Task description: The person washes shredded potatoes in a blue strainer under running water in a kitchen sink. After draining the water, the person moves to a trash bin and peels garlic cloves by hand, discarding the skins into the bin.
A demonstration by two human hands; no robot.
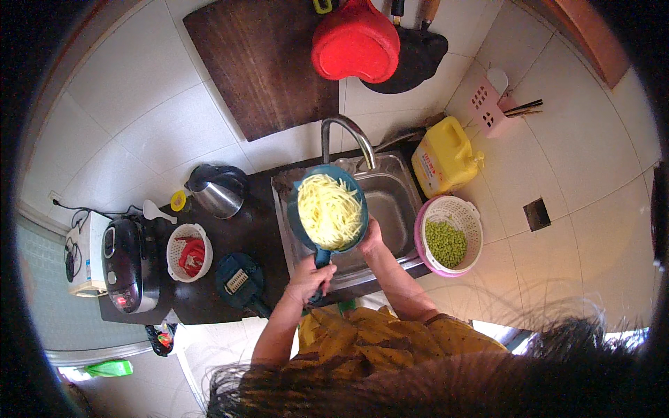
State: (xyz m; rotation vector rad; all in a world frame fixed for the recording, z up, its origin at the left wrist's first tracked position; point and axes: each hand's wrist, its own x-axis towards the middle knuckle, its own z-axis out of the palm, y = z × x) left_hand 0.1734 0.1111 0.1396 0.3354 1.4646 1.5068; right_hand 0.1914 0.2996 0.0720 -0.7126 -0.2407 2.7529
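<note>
A blue long-handled strainer bowl (pixel 292 219) full of pale yellow shredded vegetable strips (pixel 329 211) is held above the left part of the steel sink (pixel 384 209). My left hand (pixel 309 279) is closed around its handle. Under the bowl's right side, my right hand (pixel 371 236) supports the rim, its fingers partly hidden by the bowl. Just behind the bowl, the curved chrome faucet (pixel 353 125) reaches over the sink. On the dark counter to the left lies a blue grater lid with a handle (pixel 240 300), its slotted white insert facing up.
White basket with red peppers (pixel 174 266), electric kettle (pixel 222 201) and rice cooker (pixel 128 282) stand left. Right of the sink are a white colander of green peas or beans (pixel 475 214) and a yellow jug (pixel 444 157). A cutting board (pixel 272 68) and pans hang behind.
</note>
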